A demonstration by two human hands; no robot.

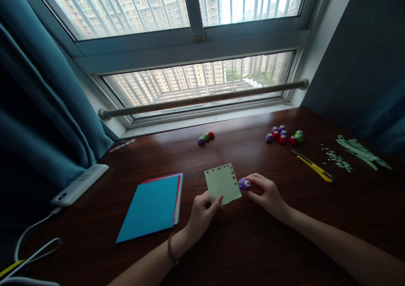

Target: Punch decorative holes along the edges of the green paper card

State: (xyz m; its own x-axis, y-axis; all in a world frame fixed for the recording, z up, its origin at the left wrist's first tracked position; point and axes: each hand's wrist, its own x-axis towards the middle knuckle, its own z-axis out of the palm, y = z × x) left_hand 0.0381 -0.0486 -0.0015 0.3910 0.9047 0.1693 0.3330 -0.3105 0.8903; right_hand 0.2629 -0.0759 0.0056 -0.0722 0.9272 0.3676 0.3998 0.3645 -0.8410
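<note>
I see matt green paper point(222, 184), a glossy plastic punch point(244, 184) (purple), on my polished dark wood table point(253, 244).

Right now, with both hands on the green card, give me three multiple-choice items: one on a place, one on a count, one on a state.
1. Where does the yellow utility knife lie?
A. on the paper stack
B. right of the hands, on the table
C. on the windowsill

2. How many small punches sit in the near-window cluster?
A. three
B. five
C. one

3. What is the purple punch doing?
A. lying among the scraps
B. standing alone by the window
C. held at the green card's right edge

Key: 1 B, it lies on bare table. 2 A, purple, green, red. 3 C, the right hand grips it while the left hand pinches the card.
</note>
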